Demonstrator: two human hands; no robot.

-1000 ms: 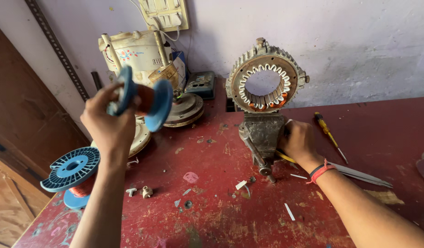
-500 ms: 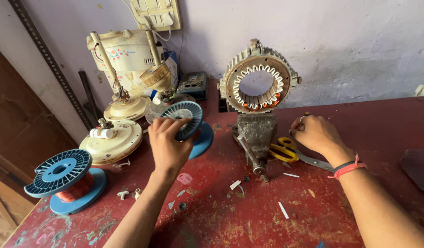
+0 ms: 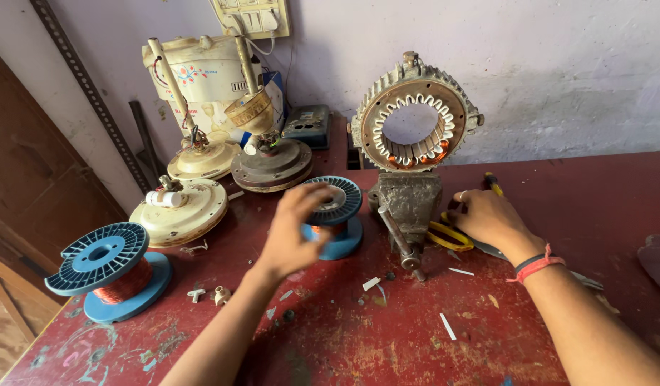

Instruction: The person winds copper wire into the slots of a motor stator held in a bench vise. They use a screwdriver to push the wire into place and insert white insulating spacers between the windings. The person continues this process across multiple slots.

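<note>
Left hand (image 3: 291, 239) beside blue spool (image 3: 333, 214)

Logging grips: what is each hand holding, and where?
Left hand hovers open beside the blue spool, gripping nothing. Right hand rests on yellow-handled scissors; grip unclear.

The left hand (image 3: 291, 236) is blurred, so its fingers cannot be told apart, and it covers the near rim and part of the core of the blue spool (image 3: 335, 214) standing behind it; whether it touches the spool cannot be told. The right hand (image 3: 491, 218) hides most of the yellow-handled scissors (image 3: 448, 234) and the lower end of the screwdriver (image 3: 491, 183), and its fingertips are out of sight beneath it, perhaps resting on the handles. The switch plate (image 3: 253, 16) on the wall is cut off by the top edge. A grey object (image 3: 657, 259) at the right edge is too cropped to identify.
</note>
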